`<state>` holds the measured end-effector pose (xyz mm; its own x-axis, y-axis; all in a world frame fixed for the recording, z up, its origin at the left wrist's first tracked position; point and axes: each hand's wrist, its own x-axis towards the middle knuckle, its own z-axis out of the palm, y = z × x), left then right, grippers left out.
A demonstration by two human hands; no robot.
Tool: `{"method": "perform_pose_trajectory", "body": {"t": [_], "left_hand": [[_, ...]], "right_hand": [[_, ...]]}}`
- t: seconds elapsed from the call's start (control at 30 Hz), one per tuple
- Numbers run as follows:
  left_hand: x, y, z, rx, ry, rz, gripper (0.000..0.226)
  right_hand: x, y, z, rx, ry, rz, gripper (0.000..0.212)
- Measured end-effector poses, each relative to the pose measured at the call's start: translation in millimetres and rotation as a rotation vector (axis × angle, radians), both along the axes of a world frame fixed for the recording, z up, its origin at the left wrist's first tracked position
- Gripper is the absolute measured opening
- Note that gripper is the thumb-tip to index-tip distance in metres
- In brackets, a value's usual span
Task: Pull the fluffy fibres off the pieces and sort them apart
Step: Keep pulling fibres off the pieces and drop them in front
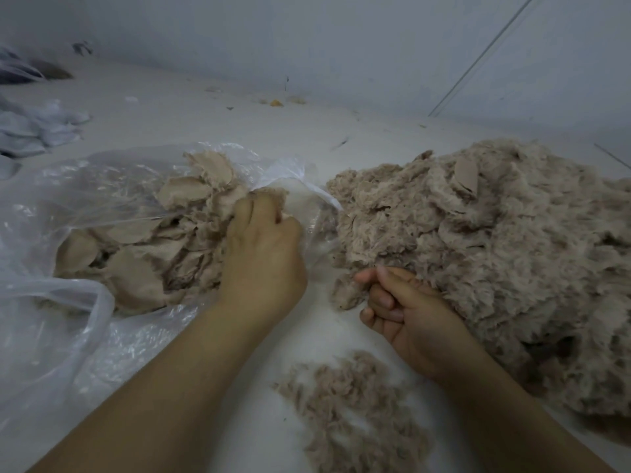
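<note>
Loose fibres [351, 404] lie below both curled, reaching hands.

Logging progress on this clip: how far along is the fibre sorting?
Partly done, most left. Done: a batch of flat stripped pieces sits in the plastic bag, and a small heap of loose fluff lies near the person. In hand: the left hand is at the bag's pieces with its grip curled on a piece, the right hand grips a fluffy tuft. Left: the big fluffy pile on the right.
</note>
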<state>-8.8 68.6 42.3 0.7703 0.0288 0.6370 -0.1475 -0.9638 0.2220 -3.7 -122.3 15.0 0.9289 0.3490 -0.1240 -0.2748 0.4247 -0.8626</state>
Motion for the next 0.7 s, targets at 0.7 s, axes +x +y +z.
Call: {"method": "perform_pose_trajectory", "body": {"t": [0.7], "left_hand": [[-8,-32,-8,-0.741,0.278,-0.494,0.024]], "right_hand": [[1,1,-2,0.060,0.086,-0.032,0.054]]}}
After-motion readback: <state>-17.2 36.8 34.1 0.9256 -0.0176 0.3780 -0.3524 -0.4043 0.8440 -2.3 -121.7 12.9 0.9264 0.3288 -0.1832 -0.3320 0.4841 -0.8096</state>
